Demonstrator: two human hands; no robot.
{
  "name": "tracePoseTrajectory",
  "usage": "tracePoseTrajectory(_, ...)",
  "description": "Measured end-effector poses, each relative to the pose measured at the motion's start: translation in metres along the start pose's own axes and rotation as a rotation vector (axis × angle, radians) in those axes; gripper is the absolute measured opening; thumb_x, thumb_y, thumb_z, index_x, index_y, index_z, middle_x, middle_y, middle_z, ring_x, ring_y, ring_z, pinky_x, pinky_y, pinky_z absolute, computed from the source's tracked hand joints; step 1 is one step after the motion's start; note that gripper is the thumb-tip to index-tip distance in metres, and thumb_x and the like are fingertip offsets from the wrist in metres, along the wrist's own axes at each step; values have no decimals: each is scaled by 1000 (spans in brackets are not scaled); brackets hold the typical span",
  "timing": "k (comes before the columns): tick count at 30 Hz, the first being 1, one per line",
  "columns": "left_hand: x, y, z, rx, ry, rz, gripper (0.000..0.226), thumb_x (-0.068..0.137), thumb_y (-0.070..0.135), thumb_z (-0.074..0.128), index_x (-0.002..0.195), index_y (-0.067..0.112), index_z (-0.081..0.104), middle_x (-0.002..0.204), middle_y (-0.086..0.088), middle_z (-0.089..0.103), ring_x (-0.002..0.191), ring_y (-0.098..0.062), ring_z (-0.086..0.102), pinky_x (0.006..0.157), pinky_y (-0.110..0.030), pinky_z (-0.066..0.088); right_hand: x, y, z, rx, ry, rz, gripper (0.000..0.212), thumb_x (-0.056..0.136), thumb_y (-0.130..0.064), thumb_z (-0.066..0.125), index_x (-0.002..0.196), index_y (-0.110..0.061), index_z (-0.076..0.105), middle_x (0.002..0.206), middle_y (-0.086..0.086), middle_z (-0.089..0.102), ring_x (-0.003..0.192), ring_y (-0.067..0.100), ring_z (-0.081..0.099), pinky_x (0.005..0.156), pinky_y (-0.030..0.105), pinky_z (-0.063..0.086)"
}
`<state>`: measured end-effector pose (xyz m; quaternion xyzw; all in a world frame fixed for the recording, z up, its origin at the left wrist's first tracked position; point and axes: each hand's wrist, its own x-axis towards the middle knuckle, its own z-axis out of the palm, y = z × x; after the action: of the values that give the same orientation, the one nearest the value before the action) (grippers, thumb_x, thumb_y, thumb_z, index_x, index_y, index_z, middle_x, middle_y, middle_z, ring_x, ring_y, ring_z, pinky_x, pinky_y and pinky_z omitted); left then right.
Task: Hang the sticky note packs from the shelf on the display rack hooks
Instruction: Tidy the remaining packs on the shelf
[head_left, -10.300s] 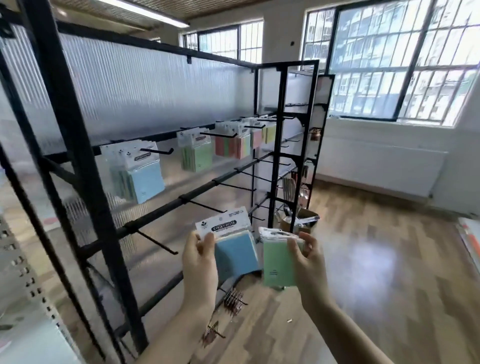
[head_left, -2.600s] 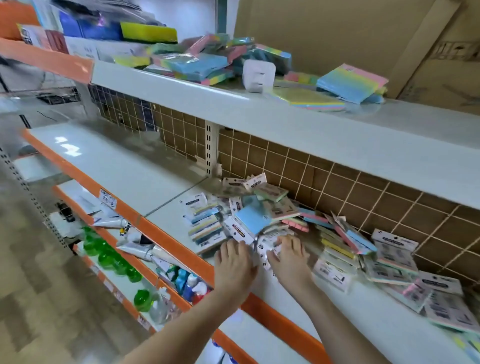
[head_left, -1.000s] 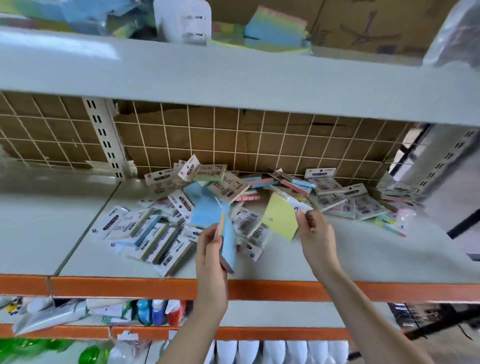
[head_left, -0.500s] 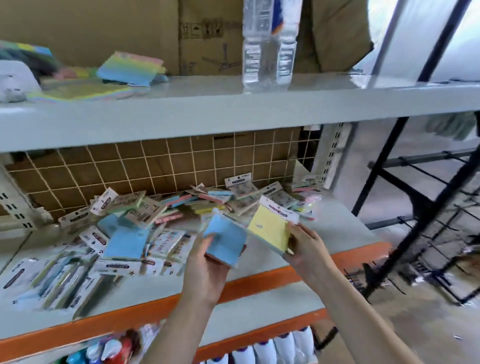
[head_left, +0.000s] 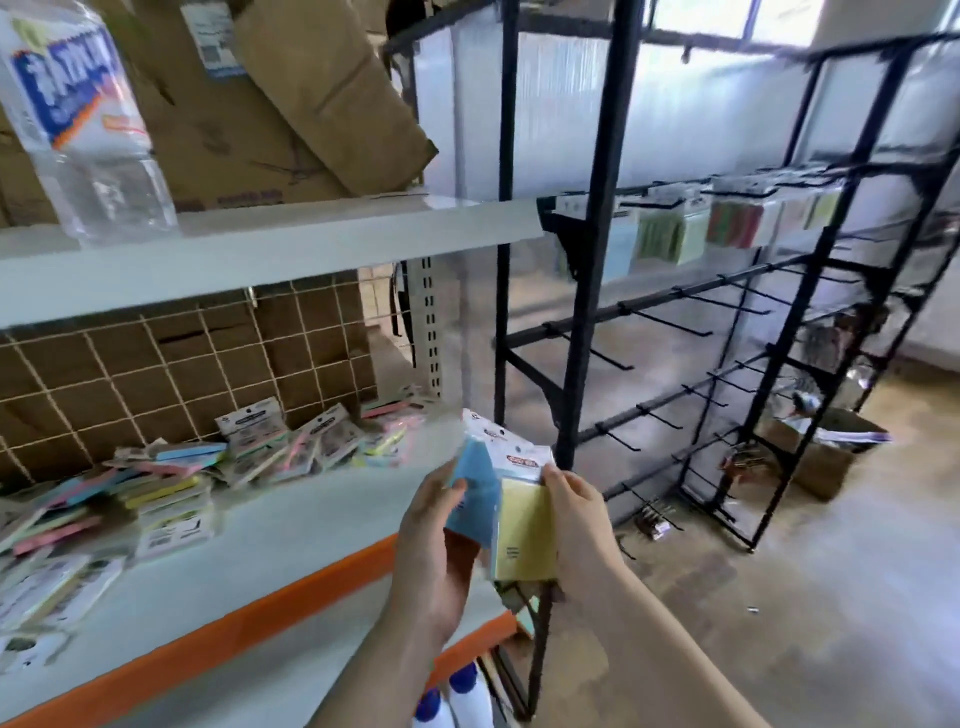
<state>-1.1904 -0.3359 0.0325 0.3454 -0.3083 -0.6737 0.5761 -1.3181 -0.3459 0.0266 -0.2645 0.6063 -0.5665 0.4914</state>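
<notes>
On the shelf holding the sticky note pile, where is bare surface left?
Bare shelf runs between the pile of sticky note packs and the orange front edge, widening toward the right end. The back along the wire grid is crowded.

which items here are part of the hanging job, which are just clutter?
Job:
- blue pack in left hand
- yellow pack in right hand
- pile of packs on the shelf
- display rack with bare hooks

Clutter:
- water bottle
- cardboard boxes
- bottles below
</notes>
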Motion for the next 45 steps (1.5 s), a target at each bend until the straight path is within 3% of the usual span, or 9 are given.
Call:
tracePoseTrajectory(4, 3, -24, 54, 246, -140, -36, 25, 62, 13, 68, 86, 19, 68, 93, -10, 70, 86, -25, 62, 62, -31, 47, 11, -19, -70, 15, 114, -75, 28, 98, -32, 51, 81, -13, 62, 67, 6, 53, 65, 20, 48, 62, 30, 38)
tracePoseTrajectory(8, 9, -46, 104, 459, -193, -33, 19, 74, 24, 66, 86, 38, 70, 100, -3, 71, 99, -26, 64, 83, -46, 52, 21, -36, -118, 46, 192, -179, 28, 98, -28, 51, 77, -10, 60, 67, 4, 52, 64, 18, 45, 62, 31, 37)
tracePoseTrajectory(12, 23, -60, 148, 513, -270, 55, 20, 93, 26, 57, 82, 38, 67, 79, 17, 70, 73, 2, 65, 64, -20, 48, 37, -56, -149, 31, 291, -326, 28, 98, -26, 50, 79, -8, 60, 68, 2, 55, 61, 11, 46, 59, 27, 38)
tracePoseTrajectory(15, 41, -63, 177, 613, -337, 146, 18, 91, 40, 52, 83, 25, 59, 72, 10, 63, 58, 12, 55, 51, -7, 39, 50, -73, -167, 22, 327, -411, 28, 98, -25, 51, 77, -9, 60, 65, -2, 56, 54, 2, 47, 52, 17, 39)
tracePoseTrajectory(22, 104, -75, 230, 611, -443, 124, 16, 85, 49, 55, 81, 35, 62, 69, 10, 66, 58, 0, 60, 49, -20, 46, 103, -119, -204, 2, 194, -386, 28, 93, -33, 58, 77, -12, 67, 66, -1, 63, 63, 13, 53, 62, 28, 38)
tracePoseTrajectory(26, 152, -82, 261, 635, -420, 176, 19, 91, 41, 45, 89, 46, 63, 77, 10, 70, 65, -3, 64, 50, -20, 46, 149, -154, -214, -92, 201, -496, 26, 92, -30, 61, 74, -11, 66, 63, -3, 62, 59, 9, 51, 56, 24, 39)
tracePoseTrajectory(29, 189, -83, 286, 563, -273, 133, 16, 95, 36, 51, 92, 31, 65, 70, 12, 69, 69, -8, 65, 56, -25, 45, 182, -182, -216, -149, 155, -580, 25, 92, -29, 62, 70, -18, 68, 60, -8, 63, 52, 4, 53, 49, 16, 40)
tracePoseTrajectory(34, 231, -68, 316, 455, -186, 262, 20, 88, 39, 59, 83, 21, 65, 61, 28, 64, 56, 17, 56, 58, -9, 40, 225, -226, -208, -194, -15, -733, 28, 92, -30, 62, 64, -27, 65, 58, -12, 59, 52, -1, 50, 50, 9, 37)
tracePoseTrajectory(45, 231, -34, 333, 290, 66, 632, 20, 69, 48, 59, 66, 32, 71, 61, 6, 70, 52, -3, 64, 44, -16, 47, 258, -260, -170, -37, -307, -812, 25, 78, -40, 61, 71, -17, 63, 61, -9, 61, 55, 3, 54, 51, 13, 40)
